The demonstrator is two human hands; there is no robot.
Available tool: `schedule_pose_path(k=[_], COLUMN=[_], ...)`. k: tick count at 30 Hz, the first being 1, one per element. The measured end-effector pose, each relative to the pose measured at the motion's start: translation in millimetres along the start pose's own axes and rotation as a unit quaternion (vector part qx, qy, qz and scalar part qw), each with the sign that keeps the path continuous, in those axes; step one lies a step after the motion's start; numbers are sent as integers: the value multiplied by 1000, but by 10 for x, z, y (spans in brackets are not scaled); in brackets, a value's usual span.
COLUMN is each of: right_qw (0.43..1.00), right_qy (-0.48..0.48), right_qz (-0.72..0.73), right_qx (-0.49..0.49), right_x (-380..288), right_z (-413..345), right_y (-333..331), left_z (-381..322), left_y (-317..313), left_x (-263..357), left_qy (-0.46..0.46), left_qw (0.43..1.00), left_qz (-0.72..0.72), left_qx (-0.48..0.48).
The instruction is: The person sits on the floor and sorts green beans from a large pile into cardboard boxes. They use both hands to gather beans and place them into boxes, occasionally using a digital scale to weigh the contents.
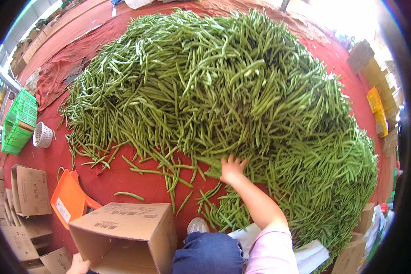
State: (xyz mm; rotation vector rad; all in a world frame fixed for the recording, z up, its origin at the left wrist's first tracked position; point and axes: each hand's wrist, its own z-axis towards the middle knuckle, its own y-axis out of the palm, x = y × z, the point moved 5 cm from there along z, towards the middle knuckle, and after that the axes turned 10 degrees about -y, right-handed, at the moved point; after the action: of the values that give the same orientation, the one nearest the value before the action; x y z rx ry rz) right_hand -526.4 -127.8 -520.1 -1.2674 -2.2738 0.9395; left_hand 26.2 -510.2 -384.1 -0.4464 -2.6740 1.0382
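A large heap of green beans (pixel 226 96) lies on a red floor covering (pixel 99 186) in front of me. My right hand (pixel 233 168) reaches to the heap's near edge, fingers spread, with its palm side hidden; I see nothing gripped in it. At the bottom left, my left hand (pixel 78 264) is at the edge of a cardboard box (pixel 123 219), its fingers closed on the box's rim. The box lies tilted, its open side facing me, and its inside looks empty. Loose beans lie between the box and the heap.
An orange plastic scoop or dustpan (pixel 68 195) stands behind the box. Further left are a green plastic crate (pixel 20 120), a white basket (pixel 42 135) and several cardboard boxes (pixel 30 191). More boxes (pixel 349 253) stand at the right. My shoe (pixel 197 226) is beside loose beans.
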Motion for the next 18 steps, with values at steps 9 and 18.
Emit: schedule_pose_path(k=[9, 18], right_qw=[742, 952], right_qy=[-202, -4], right_qz=[16, 67], right_qx=[638, 297], right_x=[712, 952], right_z=[-203, 850], right_y=[-2968, -2800], left_z=[-5, 95], left_y=[150, -1280], left_x=[-34, 2063], left_qy=[2, 178], left_qw=[960, 943], left_qz=[-278, -64], left_qx=[-36, 275])
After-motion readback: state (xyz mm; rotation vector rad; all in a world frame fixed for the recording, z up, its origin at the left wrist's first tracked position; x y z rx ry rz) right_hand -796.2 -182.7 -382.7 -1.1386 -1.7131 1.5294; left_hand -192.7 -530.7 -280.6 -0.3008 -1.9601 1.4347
